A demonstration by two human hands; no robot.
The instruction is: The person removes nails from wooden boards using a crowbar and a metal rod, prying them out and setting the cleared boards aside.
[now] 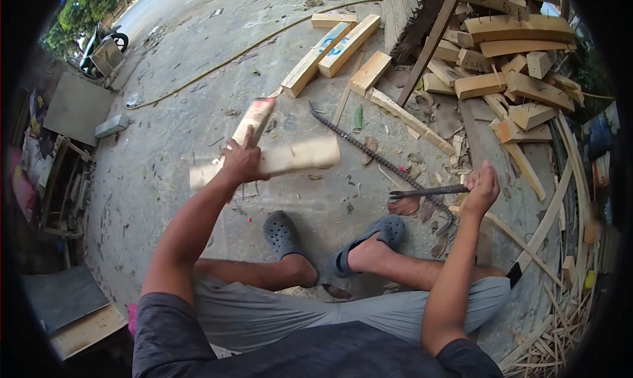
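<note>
My left hand (pixel 242 161) is closed over a pale wooden block (pixel 303 155), slightly blurred, in front of my feet. The index finger points along a second wooden piece (pixel 258 117) with a reddish end, which slants across the first. My palm hides where the two meet. To the right, my right hand (pixel 484 188) grips a dark metal pry bar (pixel 435 190) by one end. Its forked tip points left, above a ribbed steel bar (pixel 376 155) and a dry brown leaf (pixel 404 206) on the ground.
Several wooden blocks (pixel 349 45) lie ahead on the concrete. At the right, a large wood pile (pixel 521 81) has nails sticking out of some pieces. A yellowish hose (pixel 231 63) crosses the ground. Thin wood strips (pixel 550 342) lie at the lower right. A motorbike (pixel 119 40) stands far left.
</note>
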